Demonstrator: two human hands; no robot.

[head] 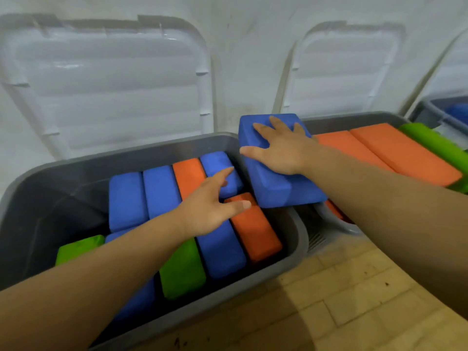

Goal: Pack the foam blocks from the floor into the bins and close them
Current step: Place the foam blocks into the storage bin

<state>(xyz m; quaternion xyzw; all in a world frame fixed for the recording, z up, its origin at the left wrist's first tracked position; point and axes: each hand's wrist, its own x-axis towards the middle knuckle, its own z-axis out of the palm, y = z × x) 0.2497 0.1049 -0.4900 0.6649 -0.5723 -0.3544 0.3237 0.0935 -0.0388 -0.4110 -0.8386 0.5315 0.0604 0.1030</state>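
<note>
My right hand point(281, 150) grips a large blue foam block point(273, 183) from above, holding it over the gap between two grey bins. My left hand point(210, 203) hovers open, fingers spread, over the left bin point(291, 252), which holds several blue, orange and green blocks packed on edge. An orange block point(255, 231) and a blue block point(220, 249) lie just under that hand. The right bin point(354, 120) is filled with flat orange blocks point(405, 153) and a green one point(435, 143).
White lids point(109, 84) point(342, 72) of both bins stand open against the white wall behind. A third grey bin point(440, 110) with something blue inside shows at the far right. Tan brick-patterned floor point(342, 300) lies in front of the bins.
</note>
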